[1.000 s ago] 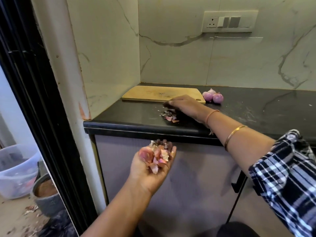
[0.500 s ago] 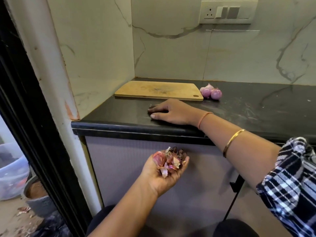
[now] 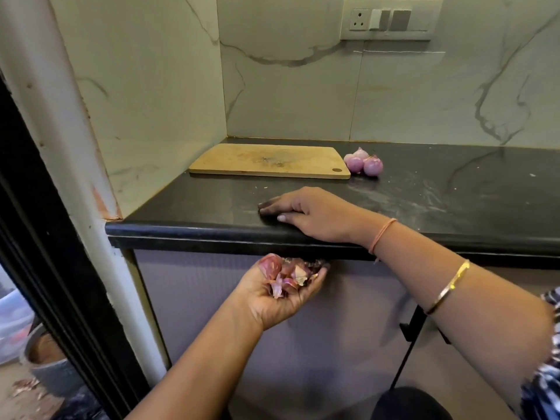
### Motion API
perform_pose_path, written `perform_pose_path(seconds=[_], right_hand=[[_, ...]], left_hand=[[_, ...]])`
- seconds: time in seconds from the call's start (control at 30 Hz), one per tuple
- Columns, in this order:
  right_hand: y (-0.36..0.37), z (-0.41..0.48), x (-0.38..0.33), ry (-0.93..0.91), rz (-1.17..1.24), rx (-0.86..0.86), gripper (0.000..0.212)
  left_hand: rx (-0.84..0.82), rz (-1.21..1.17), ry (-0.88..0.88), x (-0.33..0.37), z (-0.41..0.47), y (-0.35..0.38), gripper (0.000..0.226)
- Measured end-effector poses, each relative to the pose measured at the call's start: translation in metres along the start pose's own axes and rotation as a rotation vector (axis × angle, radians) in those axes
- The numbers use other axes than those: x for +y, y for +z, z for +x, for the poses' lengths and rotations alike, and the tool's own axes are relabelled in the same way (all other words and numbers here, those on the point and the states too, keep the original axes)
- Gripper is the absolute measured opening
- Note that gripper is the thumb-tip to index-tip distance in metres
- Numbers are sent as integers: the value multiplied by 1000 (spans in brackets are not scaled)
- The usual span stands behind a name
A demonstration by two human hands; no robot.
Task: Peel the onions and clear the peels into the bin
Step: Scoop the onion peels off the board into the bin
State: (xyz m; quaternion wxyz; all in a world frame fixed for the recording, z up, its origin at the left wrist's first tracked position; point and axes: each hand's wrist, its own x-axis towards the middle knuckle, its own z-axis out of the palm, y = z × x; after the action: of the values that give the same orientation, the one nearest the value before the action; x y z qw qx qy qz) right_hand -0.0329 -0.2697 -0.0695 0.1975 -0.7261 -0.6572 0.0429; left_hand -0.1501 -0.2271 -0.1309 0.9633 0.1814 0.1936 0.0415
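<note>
A heap of onion peels (image 3: 285, 275) lies in the cupped left hand (image 3: 280, 303), palm up, fingers curled loosely round it, just beneath the front edge of the black counter (image 3: 197, 213). Directly above, the right hand (image 3: 315, 212) lies flat on the counter near that edge, fingers straight and together; whether any scraps sit under it is hidden. Farther back, peeled onions (image 3: 363, 165) sit just beside the right end of a wooden cutting board (image 3: 269, 162).

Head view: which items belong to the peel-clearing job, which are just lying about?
Job: purple-pink dry onion peels cupped in left hand; right hand flat on black stone countertop; peeled pink onions.
Lying about: rectangular wooden cutting board; grey wall switch plate.
</note>
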Motion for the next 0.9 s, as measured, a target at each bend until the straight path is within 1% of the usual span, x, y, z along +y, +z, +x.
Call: perform_pose_path(seconds=[0.1,0.17,0.27,0.37,0.43,0.53,0.6,0.73,0.83,0.9], right_hand=[[3,-9,-6,-41,2,45,34],[8,-14,-10,-75,-10,99,34],[19,-21,-12,-107,-94,181,36],[37,-27,-15,-149,-157,289,42],[50,-30,-16,-195,-193,367,45],[62,-32,-12,-284,-235,436,41],[64,-35,-10,-341,-254,460,38],[62,-36,-10,-377,-238,462,33],[61,-33,-14,-410,-234,429,31],[57,-32,-14,-394,-184,401,30]], left_hand=[[-2,-20,0,3,3,-1,33],[-32,-8,6,5,6,-2,39],[-76,-64,-16,7,12,-7,42],[-103,-61,-36,7,12,-8,39],[-81,-29,-16,7,12,-10,34],[-60,-11,-26,10,12,-13,31],[-63,-17,-40,11,11,-14,29],[-53,-38,-35,11,9,-15,26],[-34,-65,-43,10,9,-17,26],[-29,-49,-24,9,8,-17,28]])
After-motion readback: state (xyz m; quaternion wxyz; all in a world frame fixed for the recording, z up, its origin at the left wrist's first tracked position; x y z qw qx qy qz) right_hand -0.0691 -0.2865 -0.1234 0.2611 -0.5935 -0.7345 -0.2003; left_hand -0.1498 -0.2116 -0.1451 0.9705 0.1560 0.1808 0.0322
